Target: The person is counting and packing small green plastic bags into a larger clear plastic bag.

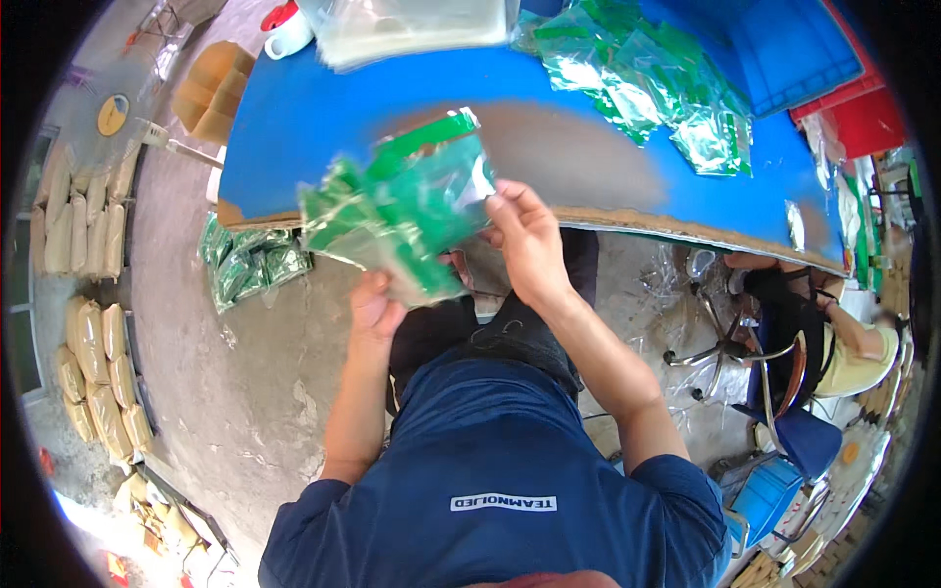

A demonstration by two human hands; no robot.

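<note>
Several clear plastic bags with green printing (417, 201) hang between my two hands, over the near edge of the blue table (323, 118). My right hand (529, 235) pinches their right edge between thumb and fingers. Lower down and to the left, my left hand (375, 306) grips the bottom edge, its fingertips partly hidden behind the plastic. The bags overlap and are a little smeared by motion, so I cannot tell what is inside them. A loose heap of similar green and clear bags (647, 83) lies on the far right of the table.
A stack of clear plastic sheets or bags (412, 29) lies at the table's far edge beside a white mug (287, 34). Blue crates (784, 49) stand at far right. More green bags (253, 265) lie below the table's left corner. A person (843, 343) sits at right.
</note>
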